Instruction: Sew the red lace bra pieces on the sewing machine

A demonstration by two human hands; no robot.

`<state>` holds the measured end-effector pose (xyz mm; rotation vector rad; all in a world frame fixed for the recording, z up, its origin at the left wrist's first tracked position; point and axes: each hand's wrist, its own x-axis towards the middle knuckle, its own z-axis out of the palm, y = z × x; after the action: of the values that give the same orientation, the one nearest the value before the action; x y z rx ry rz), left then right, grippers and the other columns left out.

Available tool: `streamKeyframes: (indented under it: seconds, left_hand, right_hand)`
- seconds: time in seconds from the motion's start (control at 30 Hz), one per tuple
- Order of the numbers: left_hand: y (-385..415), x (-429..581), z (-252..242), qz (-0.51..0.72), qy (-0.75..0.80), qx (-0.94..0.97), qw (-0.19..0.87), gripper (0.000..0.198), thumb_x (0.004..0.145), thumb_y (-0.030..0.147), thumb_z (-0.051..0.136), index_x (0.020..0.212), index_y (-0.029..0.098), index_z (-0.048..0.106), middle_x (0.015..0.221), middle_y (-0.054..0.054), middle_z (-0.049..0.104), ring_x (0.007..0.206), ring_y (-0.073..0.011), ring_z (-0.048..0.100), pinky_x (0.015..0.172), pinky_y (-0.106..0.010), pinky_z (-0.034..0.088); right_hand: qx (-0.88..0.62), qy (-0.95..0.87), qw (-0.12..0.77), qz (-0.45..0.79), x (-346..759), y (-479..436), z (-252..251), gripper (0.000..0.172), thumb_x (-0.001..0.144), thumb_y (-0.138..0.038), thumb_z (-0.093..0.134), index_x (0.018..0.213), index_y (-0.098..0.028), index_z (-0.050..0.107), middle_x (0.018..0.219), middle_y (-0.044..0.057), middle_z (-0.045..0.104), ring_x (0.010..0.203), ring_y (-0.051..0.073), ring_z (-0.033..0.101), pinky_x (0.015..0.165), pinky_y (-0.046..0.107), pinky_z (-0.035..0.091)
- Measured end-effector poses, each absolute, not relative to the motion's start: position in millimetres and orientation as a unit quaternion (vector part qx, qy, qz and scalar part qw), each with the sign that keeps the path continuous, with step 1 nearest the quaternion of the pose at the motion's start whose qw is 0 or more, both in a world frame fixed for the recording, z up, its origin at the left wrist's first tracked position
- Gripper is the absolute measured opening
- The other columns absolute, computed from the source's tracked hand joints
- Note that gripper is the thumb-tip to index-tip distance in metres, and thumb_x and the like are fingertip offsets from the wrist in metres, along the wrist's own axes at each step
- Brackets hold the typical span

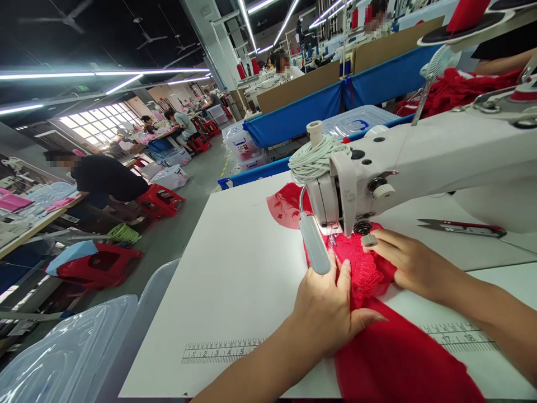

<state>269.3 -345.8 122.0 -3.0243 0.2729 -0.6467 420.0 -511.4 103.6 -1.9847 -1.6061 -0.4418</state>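
Observation:
Red fabric (403,347) with a lace section (364,268) lies under the head of a white sewing machine (423,157) and hangs toward the table's front edge. My left hand (321,308) rests flat on the lace's left side, fingers stretched toward the presser foot (333,239) and thumb spread out over the fabric. On the right, my right hand (409,260) has bent fingers closed on the fabric's edge, close to the machine head; its fingertips are partly hidden. A grey lamp (314,243) on a bent neck lights the needle area and covers some left fingertips.
Thread snips (464,228) lie right of the machine head. A sheer red piece (287,207) sits behind the needle. The white table (210,291) has a printed ruler (222,350). Clear plastic bins (84,347) stand at left. Other people sit at tables farther off.

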Motion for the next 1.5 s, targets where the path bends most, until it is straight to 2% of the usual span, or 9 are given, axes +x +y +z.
streamKeyframes:
  seconds: [0.13,0.27,0.47,0.8,1.07,1.23,1.37,1.43,1.5]
  left_hand:
    - [-346,267,123,-0.203,0.093,-0.974,0.029,0.094,0.090,0.076,0.015,0.119,0.003,0.065,0.111,-0.024,0.068,0.074,-0.0259,0.068,0.054,-0.034,0.055]
    - [-346,264,120,-0.196,0.096,-0.975,0.037,0.095,0.089,0.077,0.014,0.120,0.003,0.065,0.105,-0.023,0.069,0.070,-0.0247,0.067,0.057,-0.034,0.054]
    - [-346,264,117,-0.197,0.091,-0.976,0.034,0.097,0.088,0.078,0.011,0.121,0.004,0.065,0.101,-0.022,0.070,0.070,-0.0252,0.066,0.057,-0.036,0.055]
    - [-342,269,118,-0.191,0.075,-0.978,0.041,0.095,0.088,0.078,0.013,0.120,0.004,0.064,0.101,-0.023,0.069,0.080,-0.0283,0.068,0.055,-0.034,0.053]
    - [-340,270,114,-0.204,0.071,-0.976,0.033,0.090,0.090,0.077,0.019,0.120,0.005,0.064,0.096,-0.021,0.070,0.082,-0.0298,0.067,0.063,-0.037,0.055]
    - [-341,268,119,-0.188,0.082,-0.978,0.040,0.069,0.096,0.063,0.034,0.127,0.006,0.060,0.104,-0.021,0.068,0.087,-0.0301,0.066,0.065,-0.039,0.055]
    - [-337,268,130,-0.117,0.066,-0.990,0.033,0.042,0.093,0.028,0.043,0.128,0.011,0.060,0.101,-0.018,0.067,0.084,-0.0286,0.064,0.058,-0.037,0.052]
    - [-335,269,136,-0.086,0.060,-0.994,0.025,0.046,0.084,0.020,0.045,0.127,0.012,0.060,0.095,-0.015,0.066,0.079,-0.0273,0.063,0.056,-0.036,0.051]
    - [-335,269,140,-0.063,0.048,-0.997,0.012,0.052,0.077,0.021,0.049,0.127,0.011,0.059,0.085,-0.012,0.063,0.075,-0.0271,0.061,0.055,-0.036,0.050]
  right_hand:
    - [-0.739,-0.596,0.267,-0.168,419,-511,104,0.050,0.053,0.008,0.034,0.087,-0.023,0.054,0.095,0.005,0.064,0.083,0.020,0.065,0.061,0.027,0.053]
    - [-0.739,-0.598,0.259,-0.175,419,-510,104,0.049,0.052,0.008,0.034,0.085,-0.022,0.053,0.092,0.005,0.064,0.079,0.020,0.065,0.059,0.026,0.052]
    - [-0.751,-0.588,0.244,-0.176,419,-512,100,0.048,0.053,0.007,0.035,0.086,-0.021,0.055,0.096,0.006,0.064,0.083,0.021,0.064,0.062,0.028,0.051]
    - [-0.749,-0.592,0.250,-0.164,422,-509,98,0.049,0.054,0.010,0.032,0.088,-0.019,0.052,0.096,0.007,0.059,0.083,0.018,0.060,0.064,0.025,0.051]
    - [-0.735,-0.597,0.260,-0.191,424,-505,101,0.041,0.058,0.008,0.035,0.085,-0.020,0.049,0.089,0.004,0.058,0.078,0.016,0.059,0.064,0.024,0.049]
    - [-0.751,-0.582,0.199,-0.241,418,-508,103,0.046,0.062,0.004,0.038,0.098,-0.017,0.056,0.106,0.009,0.064,0.085,0.020,0.064,0.057,0.028,0.046]
    - [-0.739,-0.599,0.210,-0.225,407,-511,100,0.062,0.068,0.005,0.038,0.122,-0.021,0.053,0.114,0.003,0.068,0.084,0.017,0.066,0.055,0.027,0.041]
    - [-0.722,-0.627,0.225,-0.188,403,-511,98,0.065,0.069,0.004,0.039,0.127,-0.023,0.051,0.118,0.001,0.068,0.086,0.016,0.067,0.057,0.027,0.041]
    - [-0.709,-0.648,0.229,-0.157,400,-511,97,0.054,0.074,0.002,0.040,0.119,-0.024,0.055,0.116,0.001,0.069,0.081,0.015,0.066,0.057,0.028,0.038]
